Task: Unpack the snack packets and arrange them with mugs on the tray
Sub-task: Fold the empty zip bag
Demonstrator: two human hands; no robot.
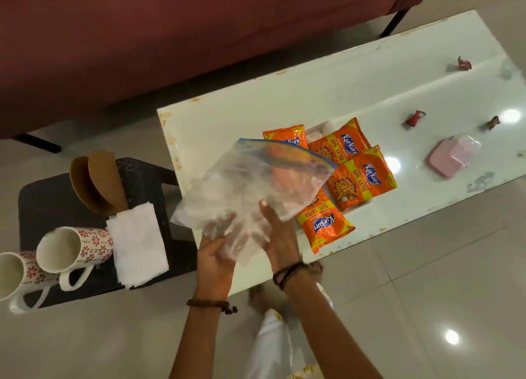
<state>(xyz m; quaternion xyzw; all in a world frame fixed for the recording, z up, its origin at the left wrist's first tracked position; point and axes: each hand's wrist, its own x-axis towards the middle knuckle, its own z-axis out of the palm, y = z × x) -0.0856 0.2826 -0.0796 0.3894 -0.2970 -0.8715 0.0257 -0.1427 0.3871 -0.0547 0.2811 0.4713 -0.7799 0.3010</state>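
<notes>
Left hand (215,257) fingers (220,240) clamped on the bottom edge of a clear zip bag (250,185); right hand (277,236) fingers pressed flat against the bag's near side, thumb on top. Bag held tilted over the white table (256,99), mouth toward four orange snack packets (361,176) lying on the table, some partly hidden under it. Two patterned mugs (71,249) lie on their sides on a dark stool (145,176) at left, beside folded white napkins (136,247).
</notes>
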